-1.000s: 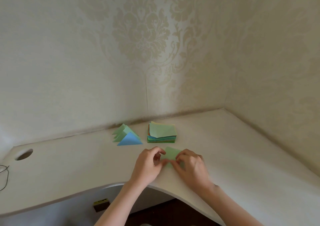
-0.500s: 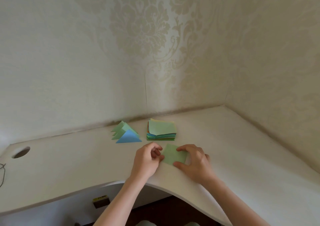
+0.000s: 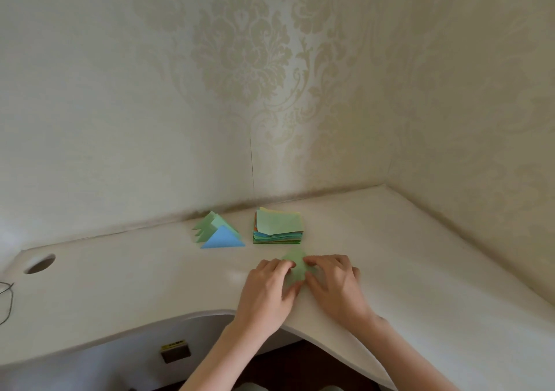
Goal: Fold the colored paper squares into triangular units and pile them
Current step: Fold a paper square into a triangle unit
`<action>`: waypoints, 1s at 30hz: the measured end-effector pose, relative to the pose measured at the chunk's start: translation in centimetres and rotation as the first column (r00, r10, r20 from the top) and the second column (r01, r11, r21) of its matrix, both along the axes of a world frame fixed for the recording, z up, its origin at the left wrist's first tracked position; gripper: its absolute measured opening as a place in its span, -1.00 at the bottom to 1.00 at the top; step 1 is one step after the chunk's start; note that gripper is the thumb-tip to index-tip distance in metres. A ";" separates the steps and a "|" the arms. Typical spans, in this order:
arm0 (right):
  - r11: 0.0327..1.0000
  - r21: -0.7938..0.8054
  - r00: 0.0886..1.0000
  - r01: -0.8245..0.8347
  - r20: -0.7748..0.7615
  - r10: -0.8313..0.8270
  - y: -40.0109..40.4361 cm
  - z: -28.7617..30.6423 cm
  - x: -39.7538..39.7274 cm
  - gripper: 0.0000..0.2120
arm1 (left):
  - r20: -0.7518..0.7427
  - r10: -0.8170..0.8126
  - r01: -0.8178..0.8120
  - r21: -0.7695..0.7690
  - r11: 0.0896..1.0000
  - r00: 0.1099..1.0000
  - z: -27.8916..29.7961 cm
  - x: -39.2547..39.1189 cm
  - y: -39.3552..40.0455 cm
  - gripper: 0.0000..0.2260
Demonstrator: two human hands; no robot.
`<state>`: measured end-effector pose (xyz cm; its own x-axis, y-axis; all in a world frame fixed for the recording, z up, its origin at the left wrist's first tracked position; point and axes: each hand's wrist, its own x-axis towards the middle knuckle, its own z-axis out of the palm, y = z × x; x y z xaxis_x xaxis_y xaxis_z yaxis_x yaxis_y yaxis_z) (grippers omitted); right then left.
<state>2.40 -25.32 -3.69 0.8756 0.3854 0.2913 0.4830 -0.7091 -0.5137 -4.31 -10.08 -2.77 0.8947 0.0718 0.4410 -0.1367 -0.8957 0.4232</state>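
A green paper square (image 3: pixel 298 266) is being folded on the white desk (image 3: pixel 150 273), just right of the frame's centre and low down. It is pressed flat by the left hand (image 3: pixel 267 288) and the right hand (image 3: pixel 333 284), whose fingers are curled down onto its edges; whether an edge is pinched cannot be told. Above it lies the stack of unfolded squares (image 3: pixel 277 230), and to the left the pile of folded triangles (image 3: pixel 219 231). The crease should probably be sharpened next, with corners kept aligned.
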 end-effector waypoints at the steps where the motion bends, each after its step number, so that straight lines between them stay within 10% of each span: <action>1: 1.000 -0.012 1.000 -0.027 0.012 0.027 -0.3 0.0 -0.1 -0.69 | -0.015 0.008 -0.008 0.026 1.000 1.000 0.1 -0.1 0.4 -0.62; 8: 0.974 -0.073 0.975 -0.213 0.051 0.217 -0.9 0.7 -0.4 -0.45 | -0.025 -0.060 0.059 -0.014 0.998 0.998 0.4 -0.4 3.5 -0.77; 15: 0.944 -0.127 0.952 -0.304 -0.003 0.307 0.6 1.5 0.5 -0.65 | -0.067 -0.140 0.134 -0.091 0.987 0.988 0.7 -1.1 6.1 -0.86; 30: 1.000 0.005 1.000 0.006 0.016 -0.007 4.9 0.4 0.0 -0.66 | -0.016 0.228 -0.227 -0.165 0.960 0.974 -0.5 0.1 2.9 -0.73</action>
<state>2.41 -20.40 -3.29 0.8731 0.3781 0.3076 0.4868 -0.7096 -0.5094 -4.19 -7.20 -3.31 0.8449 0.3450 0.4087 0.0611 -0.8213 0.5671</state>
